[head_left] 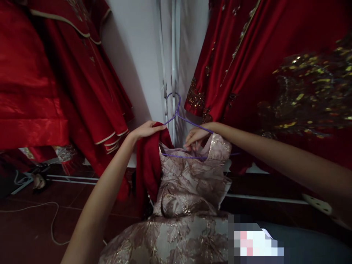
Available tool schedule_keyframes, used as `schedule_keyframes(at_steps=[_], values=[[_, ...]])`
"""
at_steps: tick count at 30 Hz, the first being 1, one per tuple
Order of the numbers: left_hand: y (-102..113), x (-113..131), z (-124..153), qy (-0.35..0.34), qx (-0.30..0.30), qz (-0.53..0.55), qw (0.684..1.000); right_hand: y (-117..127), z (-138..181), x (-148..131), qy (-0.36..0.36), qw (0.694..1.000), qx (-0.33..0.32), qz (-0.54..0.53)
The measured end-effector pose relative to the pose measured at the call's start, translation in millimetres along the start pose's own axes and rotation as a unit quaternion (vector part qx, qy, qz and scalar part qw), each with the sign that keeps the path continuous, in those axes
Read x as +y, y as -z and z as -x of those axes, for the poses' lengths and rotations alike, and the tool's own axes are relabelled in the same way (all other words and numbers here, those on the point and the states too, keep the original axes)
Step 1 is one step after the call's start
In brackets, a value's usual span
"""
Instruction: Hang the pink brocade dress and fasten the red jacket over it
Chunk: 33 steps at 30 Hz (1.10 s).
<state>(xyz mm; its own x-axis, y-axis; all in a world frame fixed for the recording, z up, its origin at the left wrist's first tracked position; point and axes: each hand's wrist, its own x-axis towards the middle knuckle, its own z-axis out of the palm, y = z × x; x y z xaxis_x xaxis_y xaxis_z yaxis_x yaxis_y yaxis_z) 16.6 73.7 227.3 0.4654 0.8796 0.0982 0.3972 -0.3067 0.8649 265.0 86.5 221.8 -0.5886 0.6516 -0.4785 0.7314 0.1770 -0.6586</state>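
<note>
A purple wire hanger stands in front of me with a pale pink and gold brocade dress on it. My left hand is closed on a dark red cloth draped over the hanger's left shoulder. My right hand pinches the dress's neckline at the hanger's right side, fingers curled in. The dress skirt spreads down toward me.
Red embroidered garments hang at the left, and more red garments with gold sequins at the right. A white wall corner with a rail is behind. A white cable lies on the dark red floor.
</note>
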Motion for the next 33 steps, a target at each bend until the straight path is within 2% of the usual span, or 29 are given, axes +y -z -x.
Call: schedule_keyframes(at_steps=[4, 8, 14, 17, 20, 23, 28, 29, 31, 33], values=[[-2, -9, -1, -0.008, 0.011, 0.020, 1.000, -3, -26, -13, 0.087, 0.992, -0.041, -0.079], [-3, -16, -2, -0.005, 0.030, 0.044, 0.999, -14, -37, -11, 0.066, 0.983, -0.089, -0.144], [-4, -17, 1, -0.023, 0.035, 0.041, 0.998, -22, -41, -8, 0.101, 0.978, -0.036, -0.181], [-5, -20, 0, -0.045, 0.053, 0.005, 0.998, -23, -38, -12, 0.096, 0.973, -0.079, -0.193], [-6, -21, 0, -0.057, 0.060, -0.022, 0.996, -24, -32, -17, 0.048, 0.973, -0.147, -0.170], [-8, -20, 1, -0.070, 0.069, -0.038, 0.994, -27, -27, -18, 0.052, 0.975, -0.146, -0.158], [-11, -25, -2, -0.137, 0.101, -0.078, 0.982, -29, -39, -12, 0.098, 0.985, -0.077, -0.117], [-12, -27, -4, -0.152, 0.120, -0.089, 0.977, -27, -43, -10, 0.104, 0.991, -0.027, -0.084], [-14, -34, -8, -0.172, 0.159, -0.106, 0.966, -17, -49, -6, 0.096, 0.982, 0.157, 0.034], [-16, -40, -13, -0.184, 0.180, -0.119, 0.959, -2, -50, -1, 0.058, 0.925, 0.341, 0.157]])
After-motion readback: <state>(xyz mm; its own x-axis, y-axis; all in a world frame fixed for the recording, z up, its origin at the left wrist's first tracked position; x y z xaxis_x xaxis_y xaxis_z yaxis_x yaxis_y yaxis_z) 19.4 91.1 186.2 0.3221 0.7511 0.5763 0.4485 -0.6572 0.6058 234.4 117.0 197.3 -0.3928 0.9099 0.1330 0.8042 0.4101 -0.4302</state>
